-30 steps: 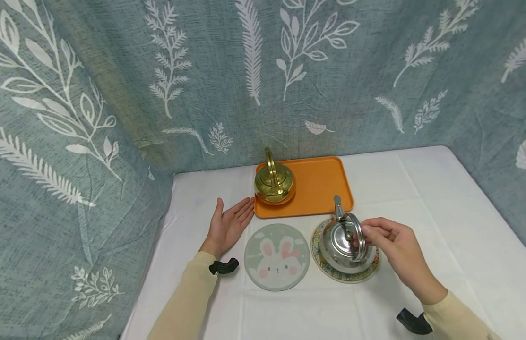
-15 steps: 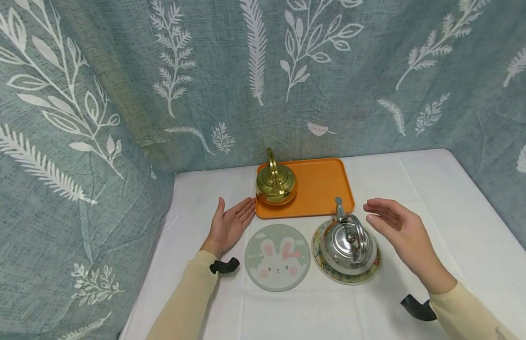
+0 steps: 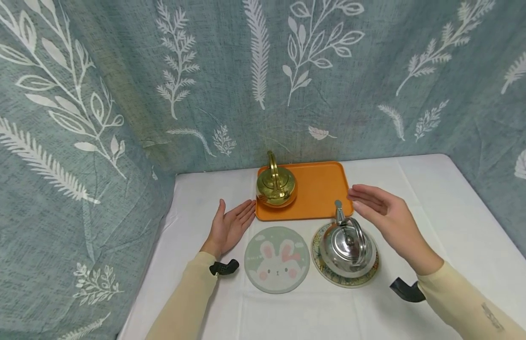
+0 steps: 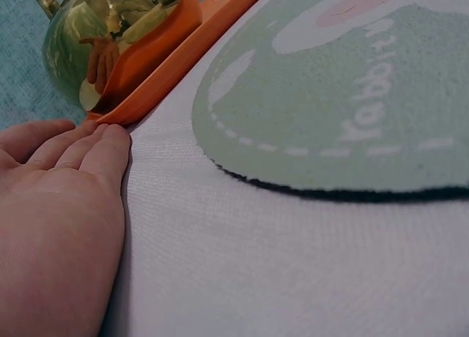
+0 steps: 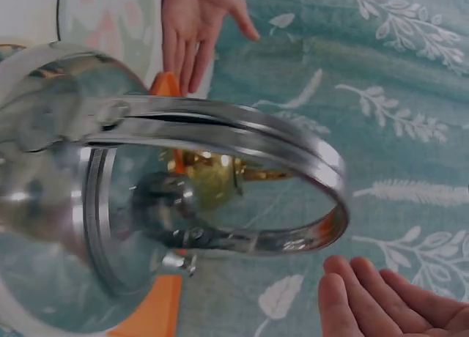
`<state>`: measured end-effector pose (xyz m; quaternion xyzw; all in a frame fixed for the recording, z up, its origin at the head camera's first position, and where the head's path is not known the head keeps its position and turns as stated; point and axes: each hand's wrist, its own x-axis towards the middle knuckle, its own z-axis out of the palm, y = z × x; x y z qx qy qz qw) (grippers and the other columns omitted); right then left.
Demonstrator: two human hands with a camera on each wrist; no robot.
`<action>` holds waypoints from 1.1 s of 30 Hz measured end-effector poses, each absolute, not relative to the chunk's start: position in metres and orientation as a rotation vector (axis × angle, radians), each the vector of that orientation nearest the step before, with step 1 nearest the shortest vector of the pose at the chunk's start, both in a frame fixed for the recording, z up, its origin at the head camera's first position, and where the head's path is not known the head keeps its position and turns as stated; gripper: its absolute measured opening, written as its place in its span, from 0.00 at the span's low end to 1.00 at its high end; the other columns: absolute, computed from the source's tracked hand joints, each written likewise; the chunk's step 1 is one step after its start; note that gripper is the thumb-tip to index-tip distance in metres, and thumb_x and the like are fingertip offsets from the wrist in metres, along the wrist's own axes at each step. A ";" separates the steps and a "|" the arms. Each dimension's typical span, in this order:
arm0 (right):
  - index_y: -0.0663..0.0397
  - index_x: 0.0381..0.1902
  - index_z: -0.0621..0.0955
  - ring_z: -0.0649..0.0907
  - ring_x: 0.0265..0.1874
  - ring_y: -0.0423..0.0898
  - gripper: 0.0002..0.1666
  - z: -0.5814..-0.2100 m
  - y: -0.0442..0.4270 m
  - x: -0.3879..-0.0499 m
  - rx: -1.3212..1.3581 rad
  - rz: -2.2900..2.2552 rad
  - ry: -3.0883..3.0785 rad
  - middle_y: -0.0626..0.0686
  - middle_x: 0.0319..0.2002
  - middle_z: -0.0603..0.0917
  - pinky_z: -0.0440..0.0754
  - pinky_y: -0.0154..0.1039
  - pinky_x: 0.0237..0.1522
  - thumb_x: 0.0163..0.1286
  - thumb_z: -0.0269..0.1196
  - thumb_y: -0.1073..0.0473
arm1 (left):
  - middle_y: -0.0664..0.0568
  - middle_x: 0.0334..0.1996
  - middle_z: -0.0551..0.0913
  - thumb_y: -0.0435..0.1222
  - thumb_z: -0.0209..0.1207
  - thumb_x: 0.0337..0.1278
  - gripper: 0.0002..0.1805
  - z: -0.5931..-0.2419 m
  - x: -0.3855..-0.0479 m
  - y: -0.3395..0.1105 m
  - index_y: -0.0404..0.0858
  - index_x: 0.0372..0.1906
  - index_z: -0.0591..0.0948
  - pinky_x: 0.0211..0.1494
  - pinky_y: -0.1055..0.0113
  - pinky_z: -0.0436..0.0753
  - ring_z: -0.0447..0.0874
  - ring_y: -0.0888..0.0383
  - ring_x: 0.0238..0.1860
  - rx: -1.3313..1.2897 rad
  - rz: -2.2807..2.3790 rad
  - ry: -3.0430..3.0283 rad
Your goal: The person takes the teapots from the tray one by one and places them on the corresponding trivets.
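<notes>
A silver teapot (image 3: pixel 345 245) with an upright hoop handle stands on a round patterned mat (image 3: pixel 326 271), its spout toward the back. My right hand (image 3: pixel 383 219) hovers past the teapot's far right side near the tray's right edge, fingers extended and apart from the handle. The orange tray (image 3: pixel 320 189) carries a gold teapot (image 3: pixel 276 186) at its left end. My left hand (image 3: pixel 230 226) lies palm up on the tablecloth with straight fingers; in the left wrist view its fingertips (image 4: pixel 110 135) reach the tray's corner.
A round green mat with a rabbit picture (image 3: pixel 277 259) lies between my left hand and the silver teapot. The white tablecloth (image 3: pixel 305 316) covers the table. A teal leaf-patterned curtain (image 3: pixel 228 85) hangs behind and to the sides.
My right hand let go of the silver teapot's handle, drew back to the right, then moved forward toward the tray's right edge. The left hand and both teapots stayed put.
</notes>
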<state>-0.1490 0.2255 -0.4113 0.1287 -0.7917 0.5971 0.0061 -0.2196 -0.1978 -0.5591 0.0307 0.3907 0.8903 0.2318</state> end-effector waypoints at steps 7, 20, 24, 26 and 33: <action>0.57 0.76 0.77 0.84 0.64 0.42 0.28 -0.399 0.216 -0.167 0.442 1.913 -2.536 0.55 0.67 0.84 0.81 0.29 0.64 0.85 0.64 0.51 | 0.39 0.88 0.41 0.72 0.33 0.79 0.58 -0.560 -0.218 -0.199 0.29 0.87 0.41 0.88 0.59 0.51 0.40 0.47 0.88 0.064 2.457 1.055; 0.61 0.74 0.78 0.85 0.64 0.48 0.29 -0.381 0.191 -0.184 0.523 1.995 -2.558 0.57 0.67 0.84 0.83 0.34 0.65 0.85 0.63 0.50 | 0.38 0.88 0.43 0.72 0.33 0.80 0.57 -0.559 -0.220 -0.196 0.28 0.87 0.42 0.87 0.60 0.52 0.41 0.47 0.88 0.070 2.447 1.079; 0.61 0.74 0.78 0.85 0.65 0.52 0.30 -0.377 0.183 -0.188 0.530 1.994 -2.579 0.56 0.67 0.84 0.83 0.35 0.66 0.85 0.64 0.49 | 0.39 0.88 0.42 0.72 0.34 0.80 0.57 -0.559 -0.220 -0.196 0.29 0.88 0.42 0.87 0.60 0.52 0.41 0.47 0.88 0.077 2.447 1.062; 0.61 0.74 0.78 0.85 0.65 0.51 0.30 -0.376 0.179 -0.191 0.534 1.993 -2.593 0.57 0.67 0.84 0.83 0.36 0.66 0.85 0.64 0.48 | 0.39 0.88 0.42 0.72 0.34 0.79 0.57 -0.560 -0.219 -0.197 0.29 0.88 0.42 0.87 0.60 0.52 0.41 0.48 0.88 0.068 2.448 1.059; 0.63 0.73 0.79 0.86 0.61 0.52 0.29 -0.373 0.169 -0.203 0.534 2.033 -2.599 0.60 0.63 0.86 0.85 0.40 0.64 0.85 0.64 0.50 | 0.40 0.88 0.44 0.72 0.35 0.79 0.58 -0.561 -0.218 -0.198 0.29 0.88 0.43 0.87 0.60 0.52 0.43 0.48 0.88 0.060 2.451 1.072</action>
